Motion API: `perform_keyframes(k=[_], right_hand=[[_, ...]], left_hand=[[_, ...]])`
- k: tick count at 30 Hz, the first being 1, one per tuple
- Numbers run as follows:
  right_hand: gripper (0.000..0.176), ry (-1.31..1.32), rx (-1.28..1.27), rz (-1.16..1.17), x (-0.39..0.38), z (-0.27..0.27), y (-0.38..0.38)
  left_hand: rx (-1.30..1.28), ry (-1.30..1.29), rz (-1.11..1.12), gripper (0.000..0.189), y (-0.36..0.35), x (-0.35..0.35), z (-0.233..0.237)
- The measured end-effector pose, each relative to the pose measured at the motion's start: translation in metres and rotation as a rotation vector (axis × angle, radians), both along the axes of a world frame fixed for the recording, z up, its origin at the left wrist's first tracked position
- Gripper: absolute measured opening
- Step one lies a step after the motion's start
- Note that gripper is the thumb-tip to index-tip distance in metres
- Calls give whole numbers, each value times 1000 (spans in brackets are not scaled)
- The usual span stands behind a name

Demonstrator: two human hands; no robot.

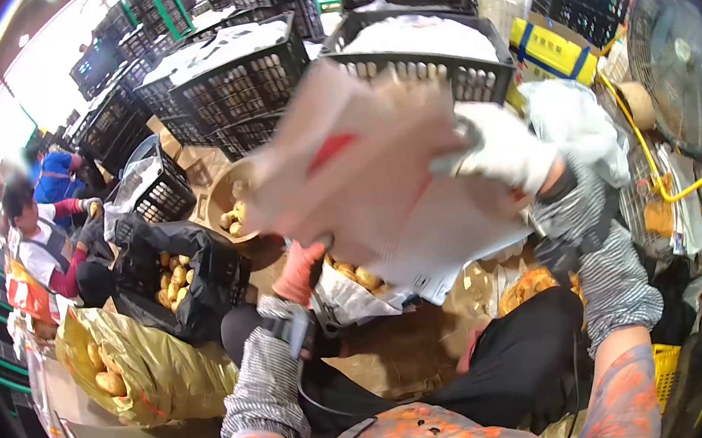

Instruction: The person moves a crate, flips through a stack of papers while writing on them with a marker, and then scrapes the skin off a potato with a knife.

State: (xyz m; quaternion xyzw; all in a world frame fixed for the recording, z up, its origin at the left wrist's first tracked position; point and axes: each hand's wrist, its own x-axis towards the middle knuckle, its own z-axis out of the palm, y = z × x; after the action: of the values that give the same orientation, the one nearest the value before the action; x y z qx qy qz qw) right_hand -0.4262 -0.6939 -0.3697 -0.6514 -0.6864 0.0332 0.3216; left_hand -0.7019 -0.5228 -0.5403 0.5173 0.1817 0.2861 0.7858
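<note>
A large printed paper sheet with a red mark is lifted in front of me, blurred by motion; it looks folded or layered. My right hand, in a white glove with greyish fingertips, is closed on its right edge. My left hand, in a pink-orange glove, has its fingers closed at the sheet's lower left edge. Below the paper, partly covered, is a pale bag with potatoes in it. Another round container of potatoes stands behind my left hand.
To the left are a black bag and a yellow-green bag, both with potatoes. Black crates with white covers stand ahead. A co-worker sits at left. On the right are a fan, yellow hose and orange netting.
</note>
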Motion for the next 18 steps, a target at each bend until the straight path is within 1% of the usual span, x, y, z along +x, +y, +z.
perform_keyframes(k=[1,2,3,4,6,7,8,9,10,11,12,13,14,15,16,17,18], right_hand=[[51,150,-51,-5,9,-28,14],[54,295,-111,-12,6,-42,20],[56,376,-74,68,-1,-39,25],[56,392,-112,29,-2,-37,28],[59,263,-171,-9,-23,-8,32],[59,257,-176,-13,-31,-5,36],[62,39,-119,-67,-38,-1,40],[64,-184,-58,-120,-42,3,43],[64,-196,-57,-124,-41,5,46],[65,-58,-16,-62,-38,5,51],[66,83,23,-4,-37,5,52],[63,283,-16,32,-44,5,46],[58,163,-19,7,-33,-11,47],[58,32,-76,-30,-23,-21,43],[58,-102,-133,-65,-18,-29,39],[58,114,-171,-21,-5,-44,39],[54,56,-131,-65,-13,-42,34]], left_hand=[[32,23,21,60,10,-4,-40],[56,45,42,59,21,-14,-73],[131,53,3,57,26,-28,-80],[126,40,20,57,27,-34,-75],[-67,-52,23,54,22,-40,-47],[-35,55,53,49,18,-41,-36],[-43,51,47,49,17,-41,-42],[42,49,80,47,17,-42,-50],[131,42,115,45,17,-39,-50],[132,30,112,45,19,-37,-49],[64,16,75,42,20,-37,-48],[-7,8,37,39,16,-39,-42],[-71,-7,6,36,13,-39,-32],[-112,-53,147,30,-2,-34,-21],[494,147,142,29,8,-32,-48],[251,89,104,29,16,-27,-79],[11,31,61,30,20,-22,-96]])
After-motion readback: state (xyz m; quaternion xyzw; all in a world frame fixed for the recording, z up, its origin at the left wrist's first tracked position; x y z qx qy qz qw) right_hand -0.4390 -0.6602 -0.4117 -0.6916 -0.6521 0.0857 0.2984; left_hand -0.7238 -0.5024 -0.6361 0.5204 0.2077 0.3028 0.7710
